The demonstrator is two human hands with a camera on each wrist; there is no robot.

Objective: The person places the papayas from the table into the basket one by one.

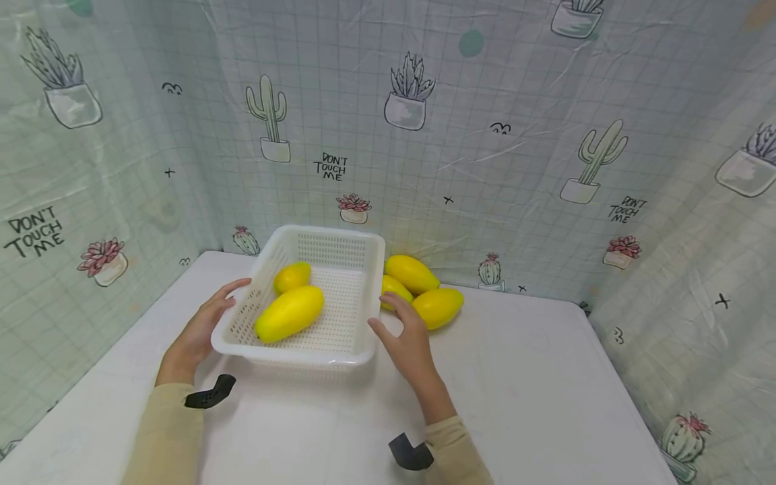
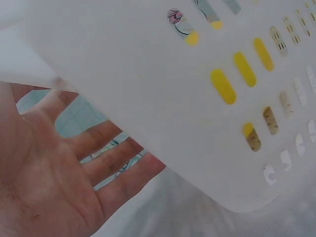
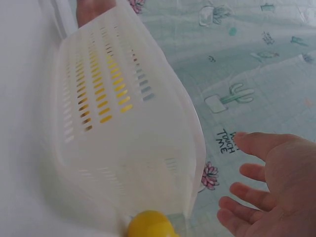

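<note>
A white perforated plastic basket [image 1: 348,296] stands at the left of the table, with one large yellow mango [image 1: 289,314] and a smaller one [image 1: 293,277] at its left side. My left hand [image 1: 203,328] is against the basket's left side. In the left wrist view its extended, spread fingers [image 2: 116,163] reach along the outer wall, fingertips right at the edge. At the opposite side is my right hand [image 1: 406,340], thumb and fingers spread around nothing. The right wrist view shows a gap between this hand [image 3: 276,187] and the basket wall [image 3: 148,133].
Three more mangoes lie right of the basket: one at the back [image 1: 412,273], one in front [image 1: 439,308], and one partly hidden [image 1: 397,288] by the basket and right hand. A plant-printed curtain [image 1: 448,162] hangs behind the white table [image 1: 521,391].
</note>
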